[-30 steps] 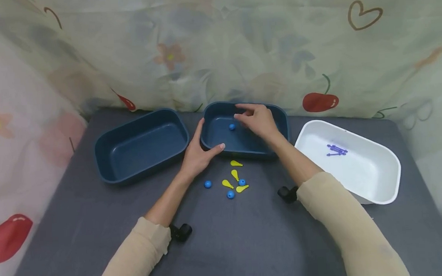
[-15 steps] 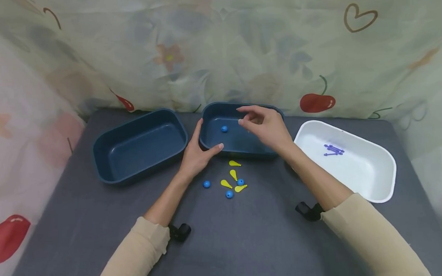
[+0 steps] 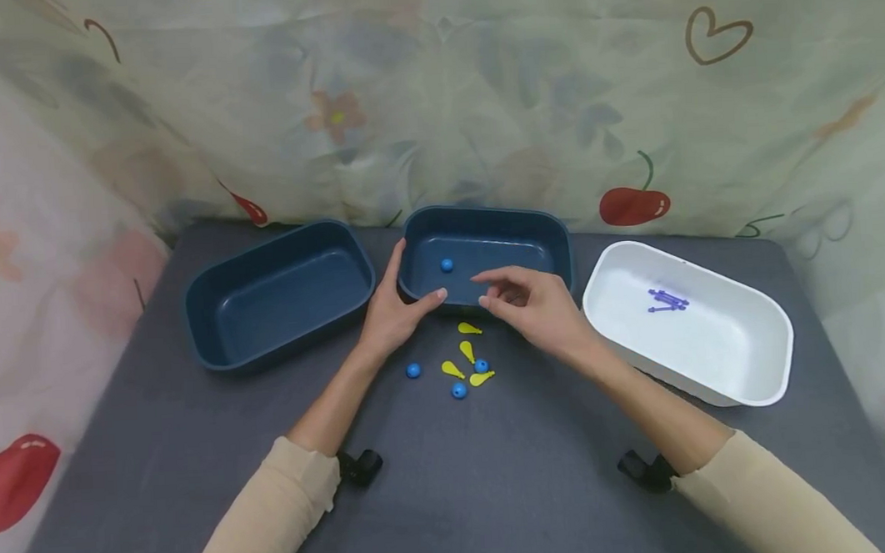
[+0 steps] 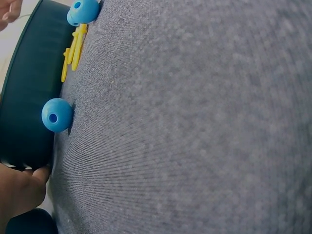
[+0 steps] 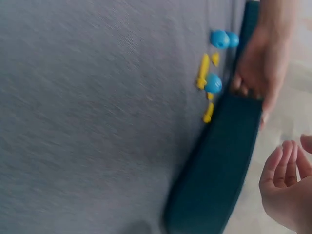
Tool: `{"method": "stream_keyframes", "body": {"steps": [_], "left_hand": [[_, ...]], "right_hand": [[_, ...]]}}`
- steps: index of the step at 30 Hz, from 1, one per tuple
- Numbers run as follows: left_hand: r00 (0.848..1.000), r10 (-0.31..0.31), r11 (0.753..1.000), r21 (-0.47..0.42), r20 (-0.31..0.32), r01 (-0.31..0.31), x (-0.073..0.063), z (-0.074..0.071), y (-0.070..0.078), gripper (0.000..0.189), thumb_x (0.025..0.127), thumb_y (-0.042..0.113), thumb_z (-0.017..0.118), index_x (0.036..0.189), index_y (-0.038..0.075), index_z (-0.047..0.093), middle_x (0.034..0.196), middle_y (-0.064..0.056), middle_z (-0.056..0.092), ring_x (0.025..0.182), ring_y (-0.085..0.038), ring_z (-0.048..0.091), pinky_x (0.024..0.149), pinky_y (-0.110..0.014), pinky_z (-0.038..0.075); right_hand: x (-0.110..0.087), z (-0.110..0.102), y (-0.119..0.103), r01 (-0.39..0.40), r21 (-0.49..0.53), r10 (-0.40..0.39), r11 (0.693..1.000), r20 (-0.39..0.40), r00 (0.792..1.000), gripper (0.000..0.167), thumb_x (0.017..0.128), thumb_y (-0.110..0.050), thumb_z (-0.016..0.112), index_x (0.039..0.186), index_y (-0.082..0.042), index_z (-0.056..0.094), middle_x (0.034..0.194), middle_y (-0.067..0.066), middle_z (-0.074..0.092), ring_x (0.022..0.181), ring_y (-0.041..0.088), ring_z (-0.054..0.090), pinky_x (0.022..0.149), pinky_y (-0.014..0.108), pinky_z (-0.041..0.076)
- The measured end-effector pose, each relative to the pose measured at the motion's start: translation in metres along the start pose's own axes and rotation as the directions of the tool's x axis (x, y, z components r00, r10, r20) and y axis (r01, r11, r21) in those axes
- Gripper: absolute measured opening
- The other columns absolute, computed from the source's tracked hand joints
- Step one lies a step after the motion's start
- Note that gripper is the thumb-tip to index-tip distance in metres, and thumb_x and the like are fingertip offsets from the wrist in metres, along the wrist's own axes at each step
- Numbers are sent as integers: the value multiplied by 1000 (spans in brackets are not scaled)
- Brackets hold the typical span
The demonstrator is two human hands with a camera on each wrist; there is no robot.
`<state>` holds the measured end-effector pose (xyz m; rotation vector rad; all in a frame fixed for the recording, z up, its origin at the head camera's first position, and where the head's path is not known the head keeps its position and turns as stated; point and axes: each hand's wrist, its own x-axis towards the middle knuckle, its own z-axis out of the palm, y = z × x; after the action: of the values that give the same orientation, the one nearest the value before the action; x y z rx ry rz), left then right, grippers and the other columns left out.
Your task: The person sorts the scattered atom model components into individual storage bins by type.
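Observation:
My left hand [image 3: 394, 317] grips the left end of the middle dark blue bin [image 3: 439, 213], thumb at the front rim and index finger along the side. Its curled fingers [image 5: 239, 85] press against the bin's end wall in the right wrist view. My right hand [image 3: 538, 309] hovers over the bin's front rim, fingers loosely bent, thumb and index finger apart, holding nothing. One blue bead [image 3: 447, 265] lies inside the bin. In front of it on the grey cloth are several yellow teardrop-shaped pieces [image 3: 452, 369] and three blue beads, one [image 3: 413, 371] off to the left.
Another dark blue bin [image 3: 278, 298], with nothing in it, stands at the left. A white bin [image 3: 724, 353] at the right holds several small purple pieces [image 3: 667, 300]. A patterned curtain [image 3: 433, 101] hangs behind the grey-covered table [image 3: 484, 491].
My right hand has drawn back from inside the middle bin to its front rim. The bead in the bin has rolled slightly left. The left hand has stayed on the bin.

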<state>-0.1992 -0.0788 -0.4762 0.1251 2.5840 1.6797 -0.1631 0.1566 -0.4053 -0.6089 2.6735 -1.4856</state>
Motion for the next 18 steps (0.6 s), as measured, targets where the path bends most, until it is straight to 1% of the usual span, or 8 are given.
{"method": "stream_keyframes", "body": {"steps": [4, 8, 13, 18], "left_hand": [[1000, 3, 1000, 5, -2, -3, 0, 0, 0, 98, 87, 42, 76, 160, 33, 12, 164, 5, 19, 149, -23, 21, 116, -51, 24], [1000, 3, 1000, 0, -4, -3, 0, 0, 0, 97, 87, 42, 76, 160, 33, 12, 164, 6, 19, 149, -23, 21, 116, -50, 24], [1000, 2, 1000, 1, -5, -2, 0, 0, -1, 97, 87, 42, 76, 160, 35, 12, 164, 9, 19, 149, -21, 20, 117, -48, 23], [1000, 3, 1000, -9, -8, -3, 0, 0, -1, 97, 87, 42, 76, 160, 35, 13, 163, 10, 20, 149, -19, 20, 117, -48, 23]], "right_hand": [[-12, 5, 6, 8, -12, -8, 1000, 11, 1000, 26, 93, -15, 72, 118, -13, 72, 91, -2, 68, 76, 14, 62, 72, 27, 54], [-21, 10, 14, -4, -31, 5, 1000, 33, 999, 24, 92, -14, 73, 116, -11, 73, 92, -3, 69, 76, 11, 63, 73, 26, 55], [-30, 16, 24, -26, -34, 28, 999, 65, 997, 24, 90, -12, 74, 114, -9, 73, 93, -4, 70, 77, 10, 65, 73, 26, 56], [-37, 22, 31, -30, -34, 33, 999, 86, 996, 25, 88, -9, 75, 113, -6, 74, 96, -4, 70, 79, 9, 64, 73, 26, 56]]}}
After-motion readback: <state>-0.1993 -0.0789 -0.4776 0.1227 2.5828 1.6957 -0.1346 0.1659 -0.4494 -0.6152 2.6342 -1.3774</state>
